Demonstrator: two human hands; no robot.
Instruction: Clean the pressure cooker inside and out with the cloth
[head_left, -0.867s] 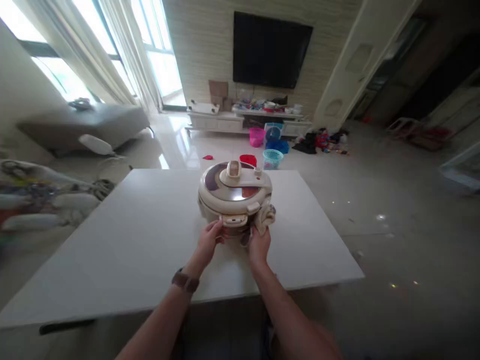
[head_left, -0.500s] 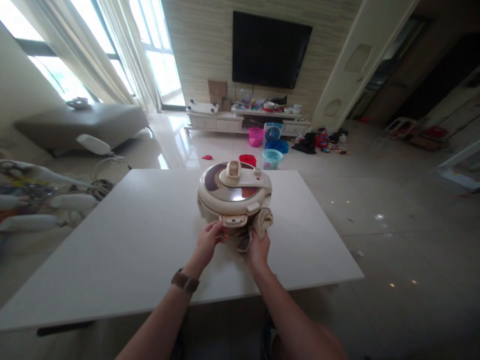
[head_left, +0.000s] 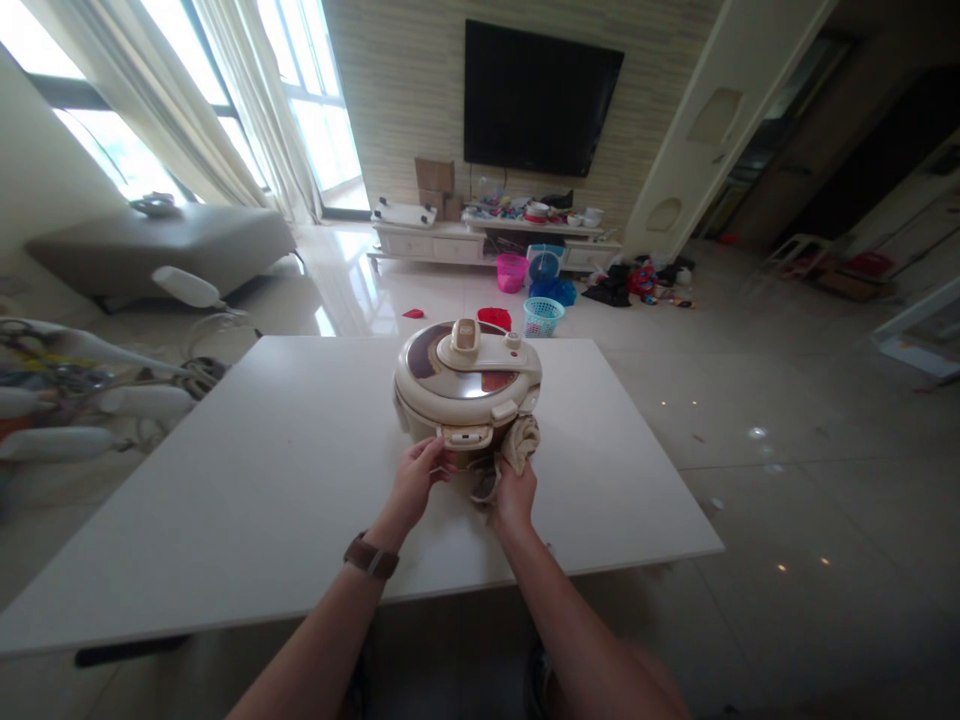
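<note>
A cream pressure cooker [head_left: 466, 385] with a lid and top knob stands on the white table [head_left: 247, 470], near its far middle. My left hand [head_left: 416, 482] rests against the cooker's near side, just under its front handle, fingers curled on the body. My right hand [head_left: 514, 495] is closed round a beige cloth [head_left: 517, 443], which it presses against the cooker's lower right side. A brown watch band sits on my left wrist.
Beyond the table lie a glossy tiled floor with pink, blue and teal baskets [head_left: 544, 316], a low TV cabinet [head_left: 480, 240] under a wall television, and a grey sofa [head_left: 165, 245] at left. Cluttered items [head_left: 67, 400] sit left of the table.
My right hand has slid the cloth slightly lower and toward me along the cooker's side. My left hand stays at the cooker's front.
</note>
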